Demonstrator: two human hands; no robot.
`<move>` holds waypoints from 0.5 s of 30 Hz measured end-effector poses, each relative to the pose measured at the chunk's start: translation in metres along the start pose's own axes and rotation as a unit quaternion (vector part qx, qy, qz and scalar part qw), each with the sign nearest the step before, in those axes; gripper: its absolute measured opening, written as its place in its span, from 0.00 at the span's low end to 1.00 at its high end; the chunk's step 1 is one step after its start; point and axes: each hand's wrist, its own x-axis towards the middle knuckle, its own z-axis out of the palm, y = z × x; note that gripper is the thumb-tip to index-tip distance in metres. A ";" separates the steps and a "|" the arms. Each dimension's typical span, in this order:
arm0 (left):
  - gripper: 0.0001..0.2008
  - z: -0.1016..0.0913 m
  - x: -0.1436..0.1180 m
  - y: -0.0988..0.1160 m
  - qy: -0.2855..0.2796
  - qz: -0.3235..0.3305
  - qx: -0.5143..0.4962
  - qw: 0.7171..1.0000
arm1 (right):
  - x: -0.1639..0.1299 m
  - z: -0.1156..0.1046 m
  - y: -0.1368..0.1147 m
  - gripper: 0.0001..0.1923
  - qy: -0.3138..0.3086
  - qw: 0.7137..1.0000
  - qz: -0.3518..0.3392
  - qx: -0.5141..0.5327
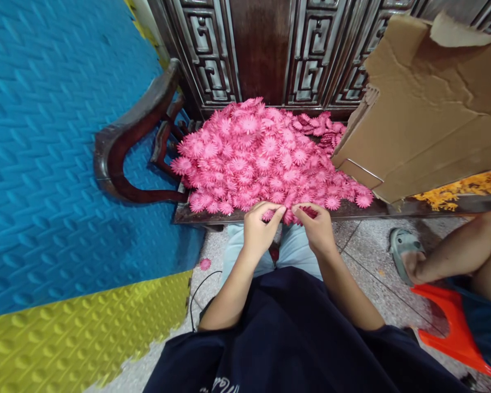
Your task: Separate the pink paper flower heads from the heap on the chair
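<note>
A large heap of pink artificial flowers point(249, 155) with many narrow petals lies on a dark wooden bench seat point(352, 210). At the heap's front edge, my left hand point(262, 226) is closed, thumb and forefinger pinched together. My right hand point(318, 229) is close beside it in the same kind of pinch. Between the two sets of fingertips shows a small pink artificial flower point(289, 215), and both hands appear to grip it. Fingers and the pink blooms behind partly hide its outline.
The carved bench back point(262, 52) rises behind the heap, with a curved armrest point(114, 158) at left. A cardboard sheet point(429, 109) leans at right, near orange artificial flowers point(466, 188). Another person's leg point(454, 251) and a red stool point(445, 322) are at right. One pink bloom point(205, 264) lies on the floor.
</note>
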 end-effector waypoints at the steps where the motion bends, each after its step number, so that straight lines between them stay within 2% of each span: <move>1: 0.08 0.000 0.000 0.000 0.002 -0.005 0.000 1.000 | 0.000 0.000 0.001 0.08 0.002 1.000 0.003 -0.001; 9: 0.09 0.000 0.000 -0.003 0.018 -0.031 -0.023 0.999 | -0.002 0.003 0.001 0.09 -0.015 0.999 0.019 0.020; 15: 0.10 -0.001 0.000 -0.005 0.015 -0.051 -0.085 0.995 | -0.008 0.006 -0.005 0.07 -0.074 0.997 0.008 0.036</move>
